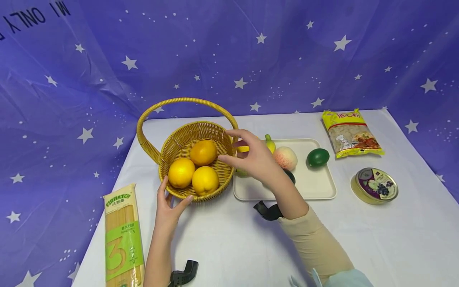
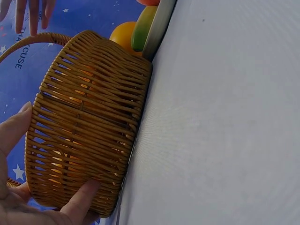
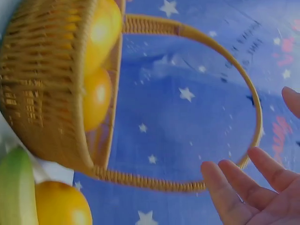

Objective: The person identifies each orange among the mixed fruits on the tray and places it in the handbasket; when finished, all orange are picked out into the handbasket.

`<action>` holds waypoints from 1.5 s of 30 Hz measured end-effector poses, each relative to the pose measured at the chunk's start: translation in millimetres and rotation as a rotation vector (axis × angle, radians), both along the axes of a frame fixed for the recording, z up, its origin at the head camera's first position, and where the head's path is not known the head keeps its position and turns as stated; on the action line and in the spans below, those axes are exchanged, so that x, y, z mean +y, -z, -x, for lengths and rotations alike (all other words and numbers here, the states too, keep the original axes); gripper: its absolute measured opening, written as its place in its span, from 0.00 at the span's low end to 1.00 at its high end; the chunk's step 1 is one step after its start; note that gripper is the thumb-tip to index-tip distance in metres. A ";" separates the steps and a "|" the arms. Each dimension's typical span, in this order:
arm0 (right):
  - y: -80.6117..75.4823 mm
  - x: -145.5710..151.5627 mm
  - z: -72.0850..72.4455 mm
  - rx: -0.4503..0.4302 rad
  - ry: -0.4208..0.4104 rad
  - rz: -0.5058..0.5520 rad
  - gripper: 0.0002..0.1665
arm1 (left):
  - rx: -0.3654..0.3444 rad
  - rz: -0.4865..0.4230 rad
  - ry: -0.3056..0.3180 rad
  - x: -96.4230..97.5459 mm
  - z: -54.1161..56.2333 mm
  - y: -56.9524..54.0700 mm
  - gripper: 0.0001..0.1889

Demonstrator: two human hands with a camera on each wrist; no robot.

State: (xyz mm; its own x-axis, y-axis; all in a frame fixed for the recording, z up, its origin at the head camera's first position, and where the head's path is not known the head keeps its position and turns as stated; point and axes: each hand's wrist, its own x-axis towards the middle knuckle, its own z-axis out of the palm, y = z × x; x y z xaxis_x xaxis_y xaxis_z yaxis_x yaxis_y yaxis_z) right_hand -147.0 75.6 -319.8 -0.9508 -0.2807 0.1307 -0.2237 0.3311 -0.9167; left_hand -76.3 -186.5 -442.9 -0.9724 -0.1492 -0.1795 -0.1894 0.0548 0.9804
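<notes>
A woven wicker basket (image 1: 195, 198) with a tall arched handle (image 1: 186, 99) holds three oranges (image 1: 205, 180). My left hand (image 1: 168, 207) holds the basket's near left side, its thumb at the front rim and its fingers spread around the curved wall. In the left wrist view, a fingertip (image 2: 89, 190) presses the woven side. My right hand (image 1: 256, 157) hovers at the basket's right side, beside the foot of the handle, with thumb and fingers apart and nothing between them. Its fingers overlap the handle (image 3: 187, 186) in the right wrist view.
Right of the basket, a cream tray (image 1: 312, 185) holds a peach (image 1: 285, 158), a dark green fruit (image 1: 318, 158) and other fruit partly hidden by my right arm. Spaghetti (image 1: 123, 239) lies at left; a yellow food bag (image 1: 353, 133) and round tin (image 1: 374, 186) at right.
</notes>
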 end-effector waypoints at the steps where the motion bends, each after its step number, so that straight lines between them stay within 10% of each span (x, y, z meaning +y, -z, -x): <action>1: -0.2 3.9 1.3 -0.005 0.012 0.016 0.40 | 0.001 0.000 -0.001 -0.2 0.0 0.0 0.53; 16: 37.5 42.1 45.8 -0.070 0.294 -0.187 0.51 | -0.005 0.003 -0.005 0.9 0.3 -0.4 0.53; 45: 84.8 25.7 85.6 -0.152 0.236 -0.515 0.51 | -0.013 0.012 -0.010 -2.1 3.2 4.2 0.54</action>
State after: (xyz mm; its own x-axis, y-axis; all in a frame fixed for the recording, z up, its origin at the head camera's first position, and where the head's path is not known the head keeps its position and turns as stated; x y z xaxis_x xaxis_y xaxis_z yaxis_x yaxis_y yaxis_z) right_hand -232.7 101.3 -404.7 -0.9927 -0.0505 -0.1093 0.0315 0.7672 -0.6407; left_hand -79.5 -188.6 -447.1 -0.9684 -0.1616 -0.1902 -0.2027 0.0647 0.9771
